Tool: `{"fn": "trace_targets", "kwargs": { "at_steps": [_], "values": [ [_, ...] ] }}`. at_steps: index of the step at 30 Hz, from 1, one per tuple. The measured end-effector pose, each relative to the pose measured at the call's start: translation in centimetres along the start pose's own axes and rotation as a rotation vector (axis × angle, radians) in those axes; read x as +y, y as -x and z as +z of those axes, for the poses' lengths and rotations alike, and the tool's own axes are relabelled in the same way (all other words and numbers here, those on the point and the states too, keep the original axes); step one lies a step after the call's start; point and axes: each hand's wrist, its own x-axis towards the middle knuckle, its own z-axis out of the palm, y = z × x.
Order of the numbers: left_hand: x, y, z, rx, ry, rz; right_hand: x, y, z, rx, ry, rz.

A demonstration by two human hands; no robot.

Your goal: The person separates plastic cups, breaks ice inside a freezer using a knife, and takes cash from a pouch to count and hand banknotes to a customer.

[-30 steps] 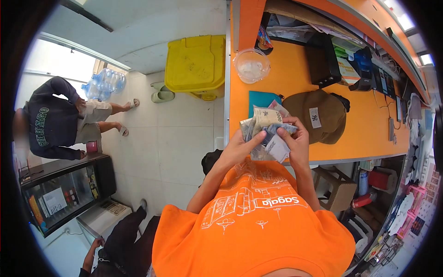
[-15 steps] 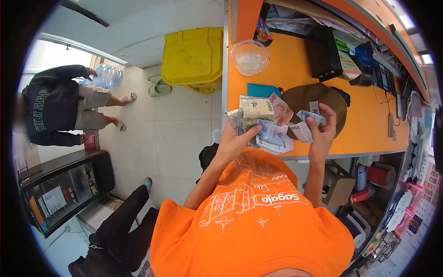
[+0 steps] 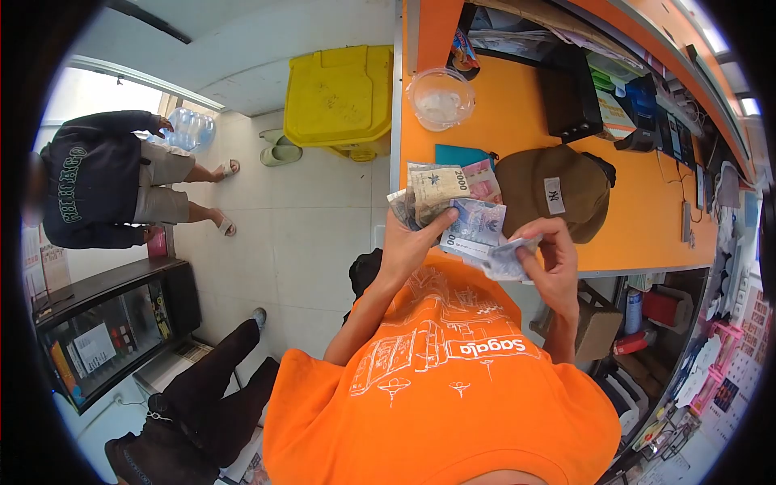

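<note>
A loose fan of banknotes (image 3: 477,222) is gripped by my left hand (image 3: 404,249), its thumb pressed on top. Tan, pink and blue notes show, with one tan note reading 2000. My right hand (image 3: 556,263) pinches a pale blue-grey banknote (image 3: 511,260) between thumb and fingers, at the lower right of the fan. That note overlaps the fan's edge, so I cannot tell where one ends. Just beyond my right hand, a brown cap (image 3: 558,190) lies on the orange desk (image 3: 638,234). A teal pouch (image 3: 461,155) lies behind the notes.
On the desk stand a clear plastic tub (image 3: 441,101) and a black box (image 3: 568,101). A yellow lidded bin (image 3: 339,97) is left of the desk. One person in a dark top (image 3: 97,182) stands far left; another in dark trousers (image 3: 214,388) is at lower left.
My right hand has moved down and left, bringing its note from above the cap to the edge of the fan. More of the cap shows now. My left hand is nearly still.
</note>
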Motion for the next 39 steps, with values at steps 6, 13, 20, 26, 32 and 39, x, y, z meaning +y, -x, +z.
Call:
{"fn": "trace_targets", "kwargs": {
  "at_steps": [6,13,20,26,32,39],
  "values": [
    [0.8,0.1,0.7,-0.04,0.02,-0.042,0.2,-1.1,1.6,-0.026,0.431,-0.167],
    [0.2,0.5,1.2,-0.084,0.023,-0.128,2.0,-1.4,1.6,0.092,0.635,-0.405],
    [0.5,0.5,1.2,-0.106,0.154,-0.237,3.0,-1.2,1.5,0.168,0.486,-0.299],
    [0.7,0.5,0.9,-0.198,0.022,-0.207,3.4,-1.5,1.2,0.448,0.083,-0.172],
    [1.3,0.6,0.7,-0.47,-0.241,-0.194,3.1,-2.8,0.9,0.558,-0.013,-0.124],
    [1.1,0.9,1.3,-0.398,-0.118,-0.3,3.7,-3.3,1.7,0.641,0.082,-0.117]
  ]
}}
